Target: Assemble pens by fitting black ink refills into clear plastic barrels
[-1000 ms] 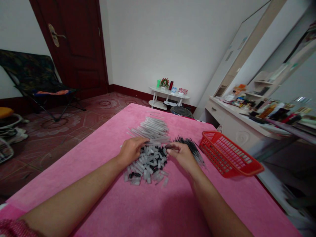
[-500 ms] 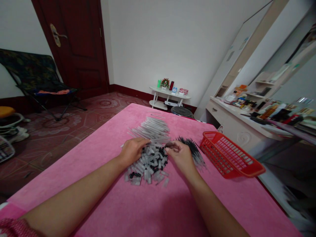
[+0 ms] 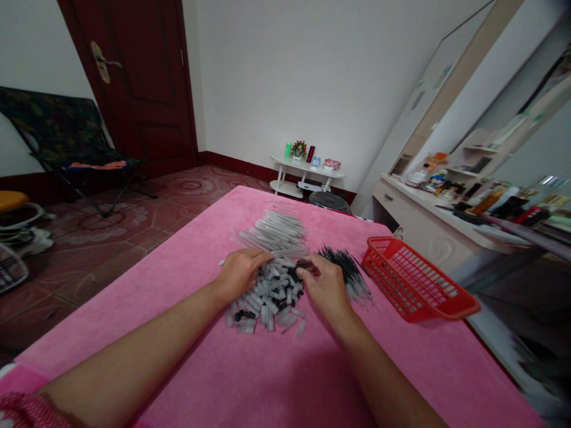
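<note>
My left hand (image 3: pixel 241 272) is at the left rim of a pile of small clear and black pen caps (image 3: pixel 267 300). Its thumb and fingers are closed together, and what they pinch is too small to make out. Across the pile, my right hand (image 3: pixel 326 282) has its fingertips drawn together at the black caps, their contents hidden. Beyond both hands lies a stack of clear pen barrels (image 3: pixel 279 229). Thin dark-tipped pen refills (image 3: pixel 350 273) lie in a bundle just right of my right hand.
A red plastic basket (image 3: pixel 414 279) stands on the right side of the pink-covered table (image 3: pixel 178 279). Farther right is a dresser (image 3: pixel 417 217) crowded with bottles. A low white stand (image 3: pixel 307 166) is by the wall, and a folding chair (image 3: pixel 66 139) is at left.
My right hand's fingers have curled in slightly and turned a little. The left hand stays nearly where it was, and the piles look the same.
</note>
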{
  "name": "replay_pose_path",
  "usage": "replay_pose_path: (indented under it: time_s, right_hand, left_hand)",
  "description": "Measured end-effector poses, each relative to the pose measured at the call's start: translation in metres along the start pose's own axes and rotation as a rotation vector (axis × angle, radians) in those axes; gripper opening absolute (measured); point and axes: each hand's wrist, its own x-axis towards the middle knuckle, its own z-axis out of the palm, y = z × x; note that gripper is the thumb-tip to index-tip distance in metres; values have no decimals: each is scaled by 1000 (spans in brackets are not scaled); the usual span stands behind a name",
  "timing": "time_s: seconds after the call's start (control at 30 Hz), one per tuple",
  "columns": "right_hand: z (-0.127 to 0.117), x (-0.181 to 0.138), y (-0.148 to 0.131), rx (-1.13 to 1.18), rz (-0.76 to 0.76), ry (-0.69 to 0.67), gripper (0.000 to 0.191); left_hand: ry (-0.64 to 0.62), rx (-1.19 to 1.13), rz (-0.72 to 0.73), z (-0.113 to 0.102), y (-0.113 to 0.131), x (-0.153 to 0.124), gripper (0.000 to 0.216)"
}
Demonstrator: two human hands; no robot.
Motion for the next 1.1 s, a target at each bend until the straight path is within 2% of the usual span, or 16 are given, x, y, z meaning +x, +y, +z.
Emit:
replay_pose_path:
  time_s: [0.1,0.2,0.37,0.43,0.53,0.57,0.7,0.83,0.87,1.0,1.1]
  right_hand:
    - [0,-1,-1,-27,-33,12,13]
    - [0,-3,-1,-41,10,15,12]
    - [-3,-4,-1,-172,85,-30,39]
    - [-4,-3,0,-195,80,-39,37]
    - [-4,-2,2,-167,45,-60,22]
    - [-4,-2,2,-178,36,-68,22]
    - [-5,-3,0,-268,77,-115,41]
    - [-6,-2,-2,-221,71,-114,19]
    - [-6,-2,-2,-234,69,-119,18]
    - [-4,-3,-1,-294,110,-147,38]
    - [-3,-3,2,-234,80,-124,24]
  left_hand:
    - [6,29,8,-1,3,0,42]
    - [6,66,16,-2,5,-1,43]
    - [21,101,46,-2,7,-2,44]
    - [17,104,37,-3,7,-2,43]
    - [13,96,20,-4,7,-1,43]
    - [11,93,21,-4,7,-1,43]
    - [4,98,35,-4,7,-1,43]
    - [11,87,27,-2,6,-2,41]
    - [10,86,27,-2,5,-2,41]
    - [8,88,32,-1,4,-1,42]
    - [18,85,24,-2,4,-1,42]
